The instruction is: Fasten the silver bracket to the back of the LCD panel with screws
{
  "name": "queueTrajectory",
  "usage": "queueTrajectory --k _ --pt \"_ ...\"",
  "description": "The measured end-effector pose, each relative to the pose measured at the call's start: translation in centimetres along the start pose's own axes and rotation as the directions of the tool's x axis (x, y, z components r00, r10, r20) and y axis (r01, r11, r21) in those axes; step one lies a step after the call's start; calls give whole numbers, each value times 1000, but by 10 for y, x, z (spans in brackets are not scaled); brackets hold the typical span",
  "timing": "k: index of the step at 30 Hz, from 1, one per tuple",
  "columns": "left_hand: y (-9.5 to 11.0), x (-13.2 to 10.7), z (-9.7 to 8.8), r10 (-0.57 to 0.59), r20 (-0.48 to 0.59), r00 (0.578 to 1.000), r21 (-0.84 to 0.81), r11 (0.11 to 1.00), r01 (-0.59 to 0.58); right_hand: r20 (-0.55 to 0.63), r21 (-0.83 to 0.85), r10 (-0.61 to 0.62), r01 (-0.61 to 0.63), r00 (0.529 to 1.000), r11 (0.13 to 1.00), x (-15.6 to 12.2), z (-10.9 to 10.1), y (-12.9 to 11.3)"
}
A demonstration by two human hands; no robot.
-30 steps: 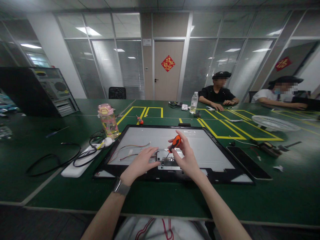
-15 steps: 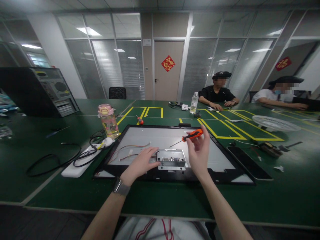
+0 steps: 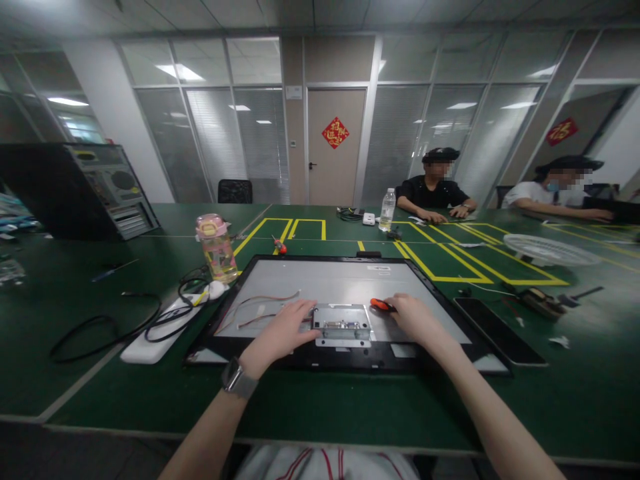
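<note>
A flat display panel (image 3: 320,273) with a black frame lies on the table, its silvery back facing up. On its near middle sits a metal bracket box (image 3: 345,313) with connector ports on its front side. My left hand (image 3: 280,330) grips the left end of this box, thumb at the front and fingers at the back. To the right of the box, my right hand (image 3: 417,317) is low over the panel, closed on a screwdriver (image 3: 382,305). Only part of its orange handle shows; the shaft is hidden. Thin cables (image 3: 260,297) run across the panel left of the box.
Left of the panel are a white power strip (image 3: 150,340) with black cables and a pink-lidded bottle (image 3: 216,250). A dark phone-like slab (image 3: 495,330) lies to the right. A computer case (image 3: 100,190) stands far left. Two people (image 3: 435,193) sit across the table.
My right hand has come down and turned palm-down, bringing the screwdriver from above the panel to beside the box. My left hand has stayed on the box.
</note>
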State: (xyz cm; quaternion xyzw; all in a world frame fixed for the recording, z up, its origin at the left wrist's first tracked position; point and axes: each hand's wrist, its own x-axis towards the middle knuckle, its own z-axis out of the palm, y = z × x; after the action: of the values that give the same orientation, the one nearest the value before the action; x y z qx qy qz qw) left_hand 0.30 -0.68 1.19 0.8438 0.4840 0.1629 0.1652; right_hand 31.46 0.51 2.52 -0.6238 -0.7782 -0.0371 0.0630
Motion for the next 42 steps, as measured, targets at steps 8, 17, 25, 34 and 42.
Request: queueTrajectory --k 8,17,25,34,42 --pt "-3 23 -28 108 142 984 -7 994 -108 2 507 -211 181 977 843 3 -22 -5" --pt "-12 36 -22 135 82 988 -185 976 -118 10 682 -292 207 956 701 12 -1 -16" --pt "-22 40 -19 133 -26 991 -262 956 -135 -115 743 -229 236 967 626 10 -11 -18" --pt "-30 50 -7 121 -6 993 -260 958 -118 -45 700 -223 190 974 688 25 12 -15" --pt "-25 48 -8 72 2 997 -263 962 -69 -38 674 -246 207 969 709 24 11 -17"
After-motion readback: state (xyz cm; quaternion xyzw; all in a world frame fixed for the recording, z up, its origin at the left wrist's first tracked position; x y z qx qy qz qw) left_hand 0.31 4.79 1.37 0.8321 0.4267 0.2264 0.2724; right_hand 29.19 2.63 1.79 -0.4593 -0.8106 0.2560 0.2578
